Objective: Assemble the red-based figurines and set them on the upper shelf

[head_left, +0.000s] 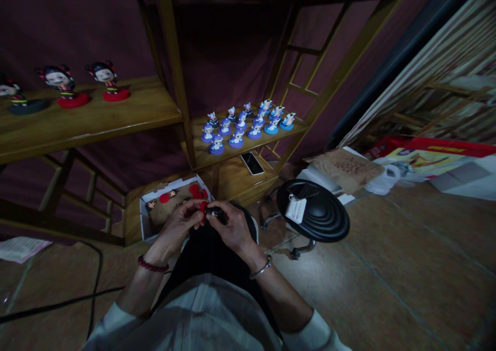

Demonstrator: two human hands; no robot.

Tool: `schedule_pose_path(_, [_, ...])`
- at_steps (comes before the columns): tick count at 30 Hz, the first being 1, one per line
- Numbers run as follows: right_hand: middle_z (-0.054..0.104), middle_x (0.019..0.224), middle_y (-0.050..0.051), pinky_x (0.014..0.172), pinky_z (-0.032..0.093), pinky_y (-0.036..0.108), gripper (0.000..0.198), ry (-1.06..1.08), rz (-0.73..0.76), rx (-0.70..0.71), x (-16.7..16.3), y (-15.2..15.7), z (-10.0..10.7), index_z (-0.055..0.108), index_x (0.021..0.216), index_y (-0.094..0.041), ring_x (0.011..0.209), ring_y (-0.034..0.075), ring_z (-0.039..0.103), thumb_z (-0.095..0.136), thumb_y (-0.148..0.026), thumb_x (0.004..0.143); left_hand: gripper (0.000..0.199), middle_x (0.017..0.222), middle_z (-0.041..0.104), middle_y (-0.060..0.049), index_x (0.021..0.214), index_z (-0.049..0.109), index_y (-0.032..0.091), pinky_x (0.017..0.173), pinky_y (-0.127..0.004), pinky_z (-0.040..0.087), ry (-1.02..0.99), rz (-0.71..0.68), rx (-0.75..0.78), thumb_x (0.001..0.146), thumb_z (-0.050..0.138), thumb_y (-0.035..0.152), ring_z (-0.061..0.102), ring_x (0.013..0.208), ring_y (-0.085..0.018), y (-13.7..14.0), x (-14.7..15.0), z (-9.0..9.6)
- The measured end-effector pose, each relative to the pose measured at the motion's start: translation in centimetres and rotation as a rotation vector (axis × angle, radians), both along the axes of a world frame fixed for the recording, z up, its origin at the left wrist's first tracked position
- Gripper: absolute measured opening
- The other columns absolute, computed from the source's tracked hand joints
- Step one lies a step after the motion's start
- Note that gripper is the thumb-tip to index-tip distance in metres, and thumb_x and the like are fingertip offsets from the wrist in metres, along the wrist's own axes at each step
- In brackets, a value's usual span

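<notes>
Above my lap, my left hand (182, 220) pinches a round red base (203, 207) between thumb and fingers. My right hand (233, 228) is closed around a small dark-haired figurine (217, 214), turned on its side with its lower end against the red base. Whether the two are joined I cannot tell. Just beyond my left hand is a shallow white cardboard box (144, 214), holding loose red bases (196, 189) and small figurine parts (151, 205). My left hand hides part of the box.
Finished-looking figurines (62, 82) stand on the upper left shelf (147, 108). Several purple and blue figurines (237, 138) fill the middle shelf, with a phone (252, 163) below. A black round stool (325, 211) carries a white item (296, 208). Cables (93, 289) cross the floor at left.
</notes>
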State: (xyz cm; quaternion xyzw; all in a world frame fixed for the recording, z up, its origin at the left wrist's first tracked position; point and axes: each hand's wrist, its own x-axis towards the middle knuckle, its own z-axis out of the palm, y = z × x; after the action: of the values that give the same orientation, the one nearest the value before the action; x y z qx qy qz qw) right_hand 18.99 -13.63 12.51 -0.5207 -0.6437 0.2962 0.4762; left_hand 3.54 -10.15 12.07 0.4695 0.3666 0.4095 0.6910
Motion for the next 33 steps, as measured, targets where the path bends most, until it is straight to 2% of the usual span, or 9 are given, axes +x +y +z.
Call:
schedule_pose_path(5, [0.068, 0.089, 0.002, 0.075, 0.050, 0.026, 0.016, 0.061, -0.023, -0.024, -0.34, -0.05, 0.09, 0.064, 0.092, -0.019, 0.078, 0.014, 0.063, 0.060, -0.019, 0.076, 0.037, 0.071, 0.060, 0.000, 0.094, 0.064, 0.015, 0.048, -0.019, 0.036, 0.039, -0.008, 0.013, 0.064, 0.075, 0.034, 0.052, 0.055, -0.007, 0.04, -0.16, 0.56])
schedule_pose_path(14, [0.067, 0.093, 0.004, 0.080, 0.050, 0.027, 0.017, -0.092, 0.016, 0.087, -0.13, -0.25, 0.22, 0.062, 0.094, -0.020, 0.084, 0.014, 0.063, 0.058, -0.016, 0.079, 0.037, 0.059, 0.056, 0.001, 0.084, 0.060, 0.013, 0.045, -0.018, 0.031, 0.041, -0.048, -0.023, 0.068, 0.070, 0.045, 0.047, 0.050, -0.006, -0.27, -0.09, 0.45])
schedule_pose_path(25, [0.066, 0.094, 0.004, 0.083, 0.049, 0.028, 0.018, -0.171, 0.118, 0.103, 0.08, -0.20, 0.53, 0.061, 0.096, -0.021, 0.089, 0.015, 0.061, 0.055, -0.015, 0.080, 0.041, 0.057, 0.054, 0.002, 0.074, 0.055, 0.014, 0.041, -0.017, 0.027, 0.051, -0.103, -0.109, 0.066, 0.069, 0.052, 0.046, 0.046, -0.006, -0.33, -0.40, 0.24])
schedule_pose_path(33, [0.068, 0.091, 0.003, 0.080, 0.050, 0.027, 0.017, -0.099, 0.056, 0.014, 0.11, -0.13, 0.77, 0.063, 0.093, -0.020, 0.083, 0.014, 0.064, 0.058, -0.016, 0.077, 0.037, 0.059, 0.057, 0.001, 0.084, 0.058, 0.013, 0.045, -0.018, 0.032, 0.074, -0.084, 0.011, 0.069, 0.070, 0.045, 0.048, 0.049, -0.007, -0.26, -0.18, 0.40])
